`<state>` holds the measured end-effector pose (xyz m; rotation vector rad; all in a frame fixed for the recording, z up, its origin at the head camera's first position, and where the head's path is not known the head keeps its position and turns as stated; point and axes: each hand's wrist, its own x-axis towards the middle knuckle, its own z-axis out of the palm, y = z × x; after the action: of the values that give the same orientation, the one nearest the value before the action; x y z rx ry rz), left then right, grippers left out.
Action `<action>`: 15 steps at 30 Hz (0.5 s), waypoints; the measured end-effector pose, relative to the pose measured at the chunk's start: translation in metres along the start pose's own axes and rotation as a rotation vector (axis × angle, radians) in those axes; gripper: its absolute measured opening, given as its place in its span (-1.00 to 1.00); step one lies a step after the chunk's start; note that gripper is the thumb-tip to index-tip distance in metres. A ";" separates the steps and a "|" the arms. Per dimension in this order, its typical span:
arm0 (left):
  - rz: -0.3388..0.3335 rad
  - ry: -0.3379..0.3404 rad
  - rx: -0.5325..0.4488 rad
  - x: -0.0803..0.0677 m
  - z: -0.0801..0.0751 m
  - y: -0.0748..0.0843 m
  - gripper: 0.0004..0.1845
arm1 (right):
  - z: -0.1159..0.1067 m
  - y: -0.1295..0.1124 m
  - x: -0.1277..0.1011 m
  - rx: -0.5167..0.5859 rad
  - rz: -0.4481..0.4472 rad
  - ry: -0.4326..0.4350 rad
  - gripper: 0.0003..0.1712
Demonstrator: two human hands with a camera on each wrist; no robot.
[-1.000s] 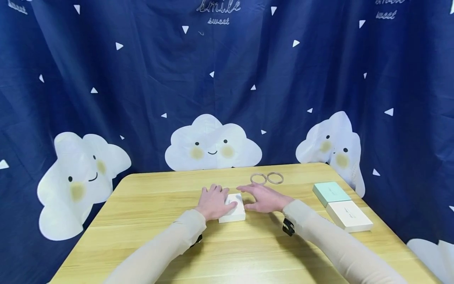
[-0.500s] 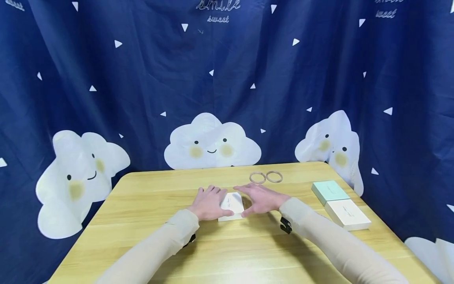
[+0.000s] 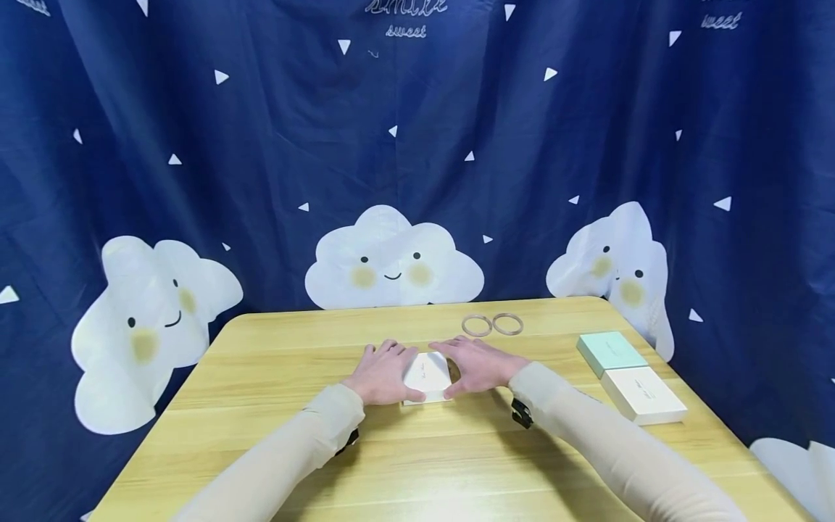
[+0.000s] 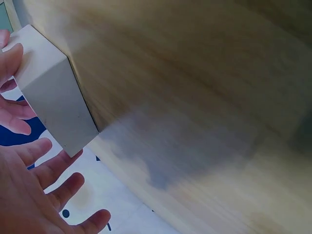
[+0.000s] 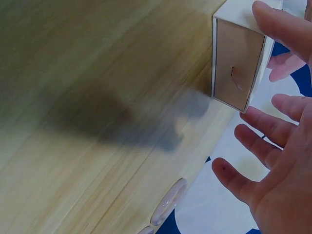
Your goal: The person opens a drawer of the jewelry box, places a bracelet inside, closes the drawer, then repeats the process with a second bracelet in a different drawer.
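Observation:
A small white box point(image 3: 427, 371) with fine print on its lid lies flat on the wooden table, between my two hands. My left hand point(image 3: 383, 373) spans its left side, thumb at the front edge and fingertips at the far corner. On the right side, my right hand point(image 3: 479, 362) does the same, its thumb at the front right corner and its index finger at the back. The left wrist view shows a plain end of the box point(image 4: 61, 105). In the right wrist view, the opposite end shows a beige inner drawer point(image 5: 239, 63) with a small slit or tab.
Two thin pinkish bangles, one left point(image 3: 477, 325) and one right point(image 3: 507, 324), lie side by side near the table's far edge. At the right edge a mint green box point(image 3: 612, 351) sits against a larger white box point(image 3: 642, 395). A dark blue cloud-print curtain point(image 3: 404, 167) hangs behind.
My left thumb has slid from the box's top to its front edge. My right thumb has come to the front right corner. The box has hardly moved.

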<state>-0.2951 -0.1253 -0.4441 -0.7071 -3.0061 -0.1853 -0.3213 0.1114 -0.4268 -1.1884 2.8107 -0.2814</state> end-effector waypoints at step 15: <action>-0.003 0.024 -0.023 0.002 0.003 -0.007 0.03 | -0.001 -0.001 0.003 -0.019 -0.032 0.007 0.11</action>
<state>-0.3002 -0.1302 -0.4475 -0.6978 -2.9867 -0.2269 -0.3226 0.1089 -0.4258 -1.2390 2.8087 -0.2612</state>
